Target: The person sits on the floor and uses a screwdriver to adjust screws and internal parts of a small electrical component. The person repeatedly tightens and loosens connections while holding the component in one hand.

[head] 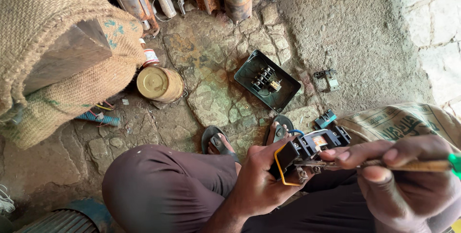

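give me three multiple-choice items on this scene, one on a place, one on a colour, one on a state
1. Where does the open dark box lie?
A. on the stone floor ahead of the feet
B. on the burlap sack
C. in the left hand

2. What colour is the looped wire on the black electrical part?
A. red
B. yellow
C. white

3. What is the left hand doing?
A. resting empty on a knee
B. lifting the round tin
C. holding the black electrical part

Answers: 1 A, the box sits on the stones beyond the sandals; 2 B, the loop is yellow; 3 C, its fingers close around the part while the right hand brings a tool to it.
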